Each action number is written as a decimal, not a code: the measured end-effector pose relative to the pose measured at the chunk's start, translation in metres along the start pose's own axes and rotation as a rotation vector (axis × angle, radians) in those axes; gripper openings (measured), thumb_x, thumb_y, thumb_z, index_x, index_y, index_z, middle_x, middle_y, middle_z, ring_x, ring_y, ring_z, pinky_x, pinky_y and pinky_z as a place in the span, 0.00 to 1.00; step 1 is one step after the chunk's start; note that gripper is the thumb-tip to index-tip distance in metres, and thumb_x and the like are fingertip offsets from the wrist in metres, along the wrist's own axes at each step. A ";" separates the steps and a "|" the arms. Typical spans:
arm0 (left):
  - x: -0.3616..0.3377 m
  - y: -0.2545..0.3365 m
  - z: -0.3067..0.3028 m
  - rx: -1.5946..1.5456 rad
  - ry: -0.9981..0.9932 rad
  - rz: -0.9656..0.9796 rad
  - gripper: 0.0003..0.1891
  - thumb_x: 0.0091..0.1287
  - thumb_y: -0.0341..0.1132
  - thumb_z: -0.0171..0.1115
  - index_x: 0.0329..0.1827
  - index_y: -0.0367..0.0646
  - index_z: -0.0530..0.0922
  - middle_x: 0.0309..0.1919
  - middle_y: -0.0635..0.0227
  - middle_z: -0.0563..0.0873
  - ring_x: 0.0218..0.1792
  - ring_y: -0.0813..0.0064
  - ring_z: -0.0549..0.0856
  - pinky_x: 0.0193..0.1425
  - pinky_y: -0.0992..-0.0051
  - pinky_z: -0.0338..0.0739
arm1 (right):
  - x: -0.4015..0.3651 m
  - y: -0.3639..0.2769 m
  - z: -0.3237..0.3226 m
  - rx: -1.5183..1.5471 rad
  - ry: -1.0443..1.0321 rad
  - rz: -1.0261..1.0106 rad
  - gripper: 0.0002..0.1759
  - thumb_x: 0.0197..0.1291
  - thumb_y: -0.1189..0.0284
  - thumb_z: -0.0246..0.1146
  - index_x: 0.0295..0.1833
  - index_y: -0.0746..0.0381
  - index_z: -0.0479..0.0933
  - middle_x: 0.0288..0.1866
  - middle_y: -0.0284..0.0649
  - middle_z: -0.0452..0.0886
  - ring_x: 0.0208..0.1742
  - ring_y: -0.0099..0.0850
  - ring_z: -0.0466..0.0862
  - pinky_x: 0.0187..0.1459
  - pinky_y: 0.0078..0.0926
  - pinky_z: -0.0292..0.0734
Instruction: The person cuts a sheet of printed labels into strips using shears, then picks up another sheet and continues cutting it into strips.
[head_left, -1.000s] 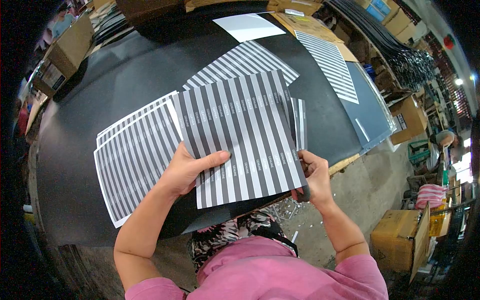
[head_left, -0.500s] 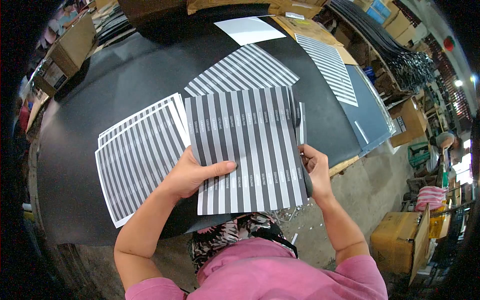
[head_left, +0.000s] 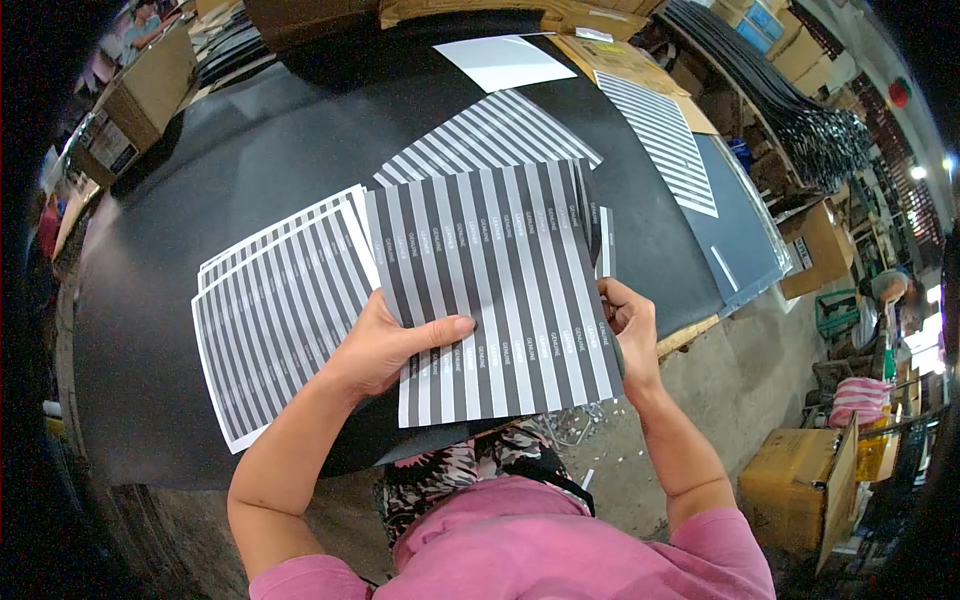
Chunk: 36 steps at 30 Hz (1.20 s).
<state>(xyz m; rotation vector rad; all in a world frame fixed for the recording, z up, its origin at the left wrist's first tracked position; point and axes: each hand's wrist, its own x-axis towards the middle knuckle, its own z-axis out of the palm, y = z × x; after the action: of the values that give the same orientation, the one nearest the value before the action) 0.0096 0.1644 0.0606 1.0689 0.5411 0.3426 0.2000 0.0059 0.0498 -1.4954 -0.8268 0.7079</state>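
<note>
My left hand (head_left: 385, 345) grips a grey-and-black striped sheet (head_left: 490, 300) printed with "GENUINE LEATHER", thumb on top and fingers beneath. At the sheet's right edge my right hand (head_left: 630, 325) is closed on what appear to be scissors (head_left: 619, 362); only a bit of dark handle shows, and the blades are hidden. A narrow strip (head_left: 606, 240) stands along that edge, above my right hand. To the left lies a stack of similar striped sheets (head_left: 285, 320) with white borders. Another striped sheet (head_left: 490, 135) lies beyond the held one.
The black tabletop (head_left: 250, 140) carries a white sheet (head_left: 505, 62) at the back and a striped sheet (head_left: 660, 140) at the right. Cardboard boxes (head_left: 795, 480) stand on the floor at right. Scraps (head_left: 590, 430) lie below the table edge. A person (head_left: 143, 30) is at far left.
The held sheet has tilted slightly, its upper edge shifting up and left. My right hand has moved up a little along its right edge, still closed.
</note>
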 end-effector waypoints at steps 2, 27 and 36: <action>0.000 0.000 0.000 0.003 0.000 0.004 0.24 0.51 0.27 0.69 0.51 0.32 0.71 0.43 0.61 0.81 0.43 0.75 0.81 0.49 0.76 0.77 | 0.000 0.000 -0.001 -0.012 0.000 0.013 0.16 0.43 0.79 0.68 0.39 0.70 0.73 0.30 0.33 0.78 0.32 0.17 0.76 0.32 0.14 0.70; 0.001 0.002 -0.001 0.009 0.006 -0.002 0.25 0.51 0.29 0.70 0.51 0.32 0.70 0.43 0.59 0.81 0.43 0.73 0.81 0.50 0.75 0.76 | 0.002 0.000 0.002 -0.008 0.006 0.042 0.14 0.44 0.81 0.66 0.39 0.70 0.74 0.31 0.33 0.78 0.32 0.17 0.76 0.33 0.14 0.69; 0.003 -0.002 0.000 0.037 -0.005 -0.077 0.23 0.52 0.30 0.69 0.49 0.30 0.72 0.42 0.58 0.81 0.42 0.73 0.82 0.49 0.75 0.77 | 0.019 0.002 0.003 -0.015 0.059 0.117 0.14 0.45 0.78 0.67 0.38 0.71 0.75 0.30 0.34 0.78 0.30 0.17 0.75 0.30 0.14 0.68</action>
<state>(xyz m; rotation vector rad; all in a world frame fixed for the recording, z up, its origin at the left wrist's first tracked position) 0.0121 0.1650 0.0586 1.0816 0.5842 0.2627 0.2083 0.0229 0.0485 -1.5806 -0.7063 0.7419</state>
